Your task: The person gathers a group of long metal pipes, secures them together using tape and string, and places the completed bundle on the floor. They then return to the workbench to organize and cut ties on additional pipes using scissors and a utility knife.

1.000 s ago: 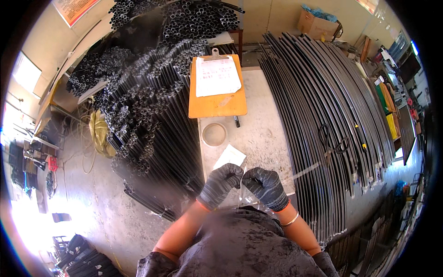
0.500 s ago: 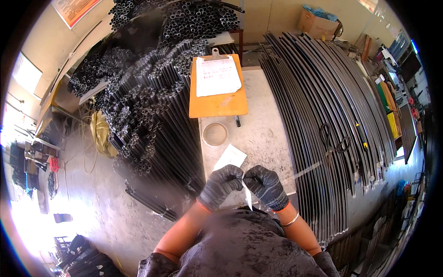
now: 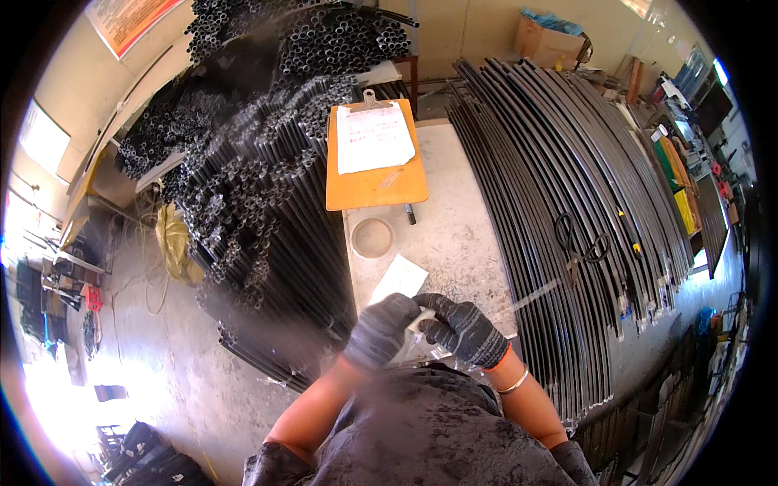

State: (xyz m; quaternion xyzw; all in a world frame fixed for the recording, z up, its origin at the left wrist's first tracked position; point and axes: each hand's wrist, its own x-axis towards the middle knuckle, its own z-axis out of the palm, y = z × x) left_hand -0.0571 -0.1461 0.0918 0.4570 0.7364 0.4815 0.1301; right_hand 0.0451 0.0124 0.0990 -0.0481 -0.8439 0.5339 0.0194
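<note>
Both of my hands wear dark grey knitted gloves and meet low over the near end of a pale worktable (image 3: 470, 243). My left hand (image 3: 379, 330) is closed, its fingertips pinching a small white slip (image 3: 417, 321). My right hand (image 3: 468, 332) is closed on the same slip from the other side, fingers curled. The gloves cover much of the slip. Just beyond my left hand lies a white sheet of paper (image 3: 402, 276) on the table. Farther off are a shallow round dish (image 3: 373, 238), a black marker (image 3: 410, 214) and an orange-brown clipboard (image 3: 377, 190) holding written sheets.
Bundled dark metal tubes (image 3: 275, 219) crowd the left side. Long dark bars (image 3: 543, 178) lie to the right, with black-handled scissors (image 3: 574, 247) and a yellow-black tool (image 3: 630, 233) on top. At the back stands a cardboard box (image 3: 547, 42) with blue plastic.
The slip between my hands has turned from hanging down to lying across my fingers. My right fingers have shifted toward the left hand. The view has moved slightly.
</note>
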